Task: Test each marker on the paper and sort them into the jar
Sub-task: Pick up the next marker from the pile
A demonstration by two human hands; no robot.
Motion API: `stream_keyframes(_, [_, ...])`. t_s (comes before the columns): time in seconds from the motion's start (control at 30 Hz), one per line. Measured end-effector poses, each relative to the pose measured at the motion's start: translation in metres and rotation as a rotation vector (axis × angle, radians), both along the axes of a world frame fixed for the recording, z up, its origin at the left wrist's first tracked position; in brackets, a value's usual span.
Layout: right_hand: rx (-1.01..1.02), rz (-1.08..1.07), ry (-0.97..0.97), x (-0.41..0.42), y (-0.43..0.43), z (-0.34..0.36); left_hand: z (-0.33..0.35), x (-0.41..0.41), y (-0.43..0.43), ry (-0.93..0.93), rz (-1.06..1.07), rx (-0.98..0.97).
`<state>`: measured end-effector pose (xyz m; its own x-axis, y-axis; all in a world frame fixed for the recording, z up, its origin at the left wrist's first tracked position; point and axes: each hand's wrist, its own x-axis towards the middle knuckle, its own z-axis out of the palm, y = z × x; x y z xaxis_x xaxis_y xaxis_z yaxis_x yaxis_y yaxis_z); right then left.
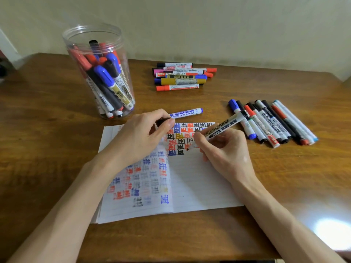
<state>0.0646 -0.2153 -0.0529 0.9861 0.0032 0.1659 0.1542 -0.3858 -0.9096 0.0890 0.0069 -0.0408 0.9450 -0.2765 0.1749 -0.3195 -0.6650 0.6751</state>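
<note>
A wooden table (57,114) bears the open lined paper (199,183), covered in coloured test marks. The clear jar (98,73), part full of markers, stands rear left. On the paper, the right hand (226,149) curls its fingers round 1 white marker (222,128), tip touching the page. The left hand (140,137) pinches a black cap (161,122).

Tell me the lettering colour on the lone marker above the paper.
Blue on the marker; head view.
</note>
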Motion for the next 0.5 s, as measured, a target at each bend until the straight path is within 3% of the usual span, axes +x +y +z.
stream_keyframes(0.5, [-0.098, -0.044, -0.060, 0.0033, -0.0003, -0.0073, 0.0022, -0.0014, -0.0021, -0.080, -0.037, -0.075])
